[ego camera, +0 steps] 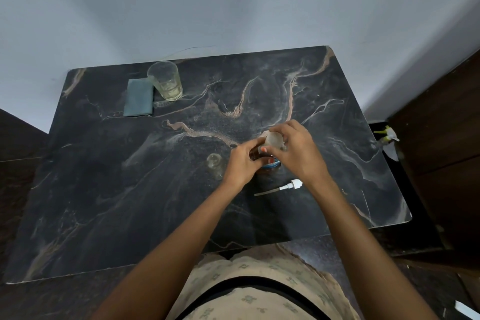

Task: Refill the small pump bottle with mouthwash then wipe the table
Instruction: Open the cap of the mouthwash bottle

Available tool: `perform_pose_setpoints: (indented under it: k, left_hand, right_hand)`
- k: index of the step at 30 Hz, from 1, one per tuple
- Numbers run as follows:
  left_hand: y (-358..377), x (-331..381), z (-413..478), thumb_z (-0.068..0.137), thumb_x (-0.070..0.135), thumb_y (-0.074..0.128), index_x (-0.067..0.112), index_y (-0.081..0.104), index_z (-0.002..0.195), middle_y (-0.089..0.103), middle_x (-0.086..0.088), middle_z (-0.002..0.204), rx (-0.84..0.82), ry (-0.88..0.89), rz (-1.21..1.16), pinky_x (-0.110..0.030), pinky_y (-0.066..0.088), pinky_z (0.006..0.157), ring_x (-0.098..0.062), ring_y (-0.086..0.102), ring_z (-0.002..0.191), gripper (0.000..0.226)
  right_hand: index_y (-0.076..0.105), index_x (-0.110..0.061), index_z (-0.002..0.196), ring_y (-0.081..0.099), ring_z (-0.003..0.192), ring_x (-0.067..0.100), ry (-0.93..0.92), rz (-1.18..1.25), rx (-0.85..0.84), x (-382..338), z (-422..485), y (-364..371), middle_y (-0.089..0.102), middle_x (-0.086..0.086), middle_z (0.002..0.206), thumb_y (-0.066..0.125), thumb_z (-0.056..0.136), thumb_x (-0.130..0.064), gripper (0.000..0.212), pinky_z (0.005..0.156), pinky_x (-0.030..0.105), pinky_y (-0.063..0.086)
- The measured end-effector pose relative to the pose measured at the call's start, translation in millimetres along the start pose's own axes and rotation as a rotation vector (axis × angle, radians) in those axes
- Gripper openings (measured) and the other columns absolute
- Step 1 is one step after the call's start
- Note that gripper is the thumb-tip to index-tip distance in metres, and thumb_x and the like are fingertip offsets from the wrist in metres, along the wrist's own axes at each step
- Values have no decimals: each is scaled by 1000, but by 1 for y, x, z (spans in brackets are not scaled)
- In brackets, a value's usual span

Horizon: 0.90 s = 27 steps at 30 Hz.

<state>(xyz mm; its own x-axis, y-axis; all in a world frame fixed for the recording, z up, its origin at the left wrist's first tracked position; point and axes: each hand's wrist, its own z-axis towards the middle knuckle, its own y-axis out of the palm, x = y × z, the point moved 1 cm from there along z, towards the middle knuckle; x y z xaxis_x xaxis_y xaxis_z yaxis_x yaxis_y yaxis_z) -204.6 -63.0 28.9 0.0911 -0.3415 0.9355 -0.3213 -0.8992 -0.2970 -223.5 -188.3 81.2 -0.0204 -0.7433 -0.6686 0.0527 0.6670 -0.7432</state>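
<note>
Both hands meet over a dark mouthwash bottle (270,163) standing right of the table's middle. My left hand (242,161) grips the bottle's body. My right hand (296,149) is closed around its pale cap (274,139) at the top. Just left of the bottle stands the small clear pump bottle (215,165), open-topped and with no hand on it. Its white pump head with the dip tube (283,187) lies flat on the table in front of my right wrist. A folded grey-blue cloth (138,97) lies at the far left.
A drinking glass (166,83) with a little pale liquid stands beside the cloth at the back. The dark marble table (104,176) has a wall behind it. A spray bottle (388,138) sits off the right edge next to dark wooden furniture.
</note>
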Motion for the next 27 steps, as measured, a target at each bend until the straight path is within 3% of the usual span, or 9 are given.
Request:
perform_pose_setpoints:
  k: [5,9,11,13,15,19,21,24,27]
  left_hand:
    - [0,0,1,73,6,72,10,57,121,69,-9,107,13,8,35,-22,49,87,-13,64,96,51]
    - [-1,-1,2,71,7,74,10,60,118,71,-9,101,12,7,50,-15,47,80,-10,64,89,50]
    - [-1,-2,2,70,9,75,9,63,113,71,-9,98,23,8,64,-13,47,77,-12,65,87,45]
    - [-1,-2,2,69,9,76,8,65,108,72,-8,95,41,25,78,-6,44,70,-14,66,85,40]
    - [-1,-2,2,70,9,75,9,63,112,71,-8,98,33,32,70,-5,43,70,-11,64,86,43]
    - [-1,-2,2,72,7,73,12,59,118,70,-7,103,20,19,43,-12,47,79,-8,63,91,49]
    - [-1,-3,2,71,8,74,12,59,118,70,-6,103,14,9,37,-13,48,80,-8,64,92,50]
    - [-1,-3,2,70,8,75,10,61,114,71,-6,97,28,16,44,-7,46,74,-11,65,87,46]
    - [-1,-3,1,69,7,76,8,62,113,71,-8,98,37,22,33,-10,48,76,-15,66,90,46]
  right_hand:
    - [62,-4,109,51,101,22,-31,-34,-22,-3,2,0,57,11,107,71,76,-12,36,80,21,37]
    - [65,5,99,56,98,30,-162,-26,-95,-11,2,-7,62,20,105,63,76,9,23,79,20,39]
    - [66,5,97,59,97,28,-189,14,-153,-12,2,-10,64,19,104,59,75,16,26,83,24,44]
    - [66,0,101,59,102,24,-148,59,-202,-11,5,-12,64,14,109,57,73,18,34,87,19,43]
    - [63,-8,109,54,110,19,-79,73,-236,-9,6,-12,60,7,116,61,75,10,40,88,13,38]
    - [60,-15,109,44,108,17,-10,-95,-89,-6,6,-8,53,1,112,74,73,-24,40,85,28,40]
    - [61,-11,104,47,103,20,6,-75,-61,-7,7,-9,52,5,109,74,73,-20,34,81,30,44]
    - [64,-8,94,51,98,19,-78,13,-161,-10,9,-11,53,4,102,68,75,0,21,78,15,40]
    - [63,-7,93,53,91,14,-113,102,-249,-11,9,-14,53,1,99,62,71,12,30,74,2,38]
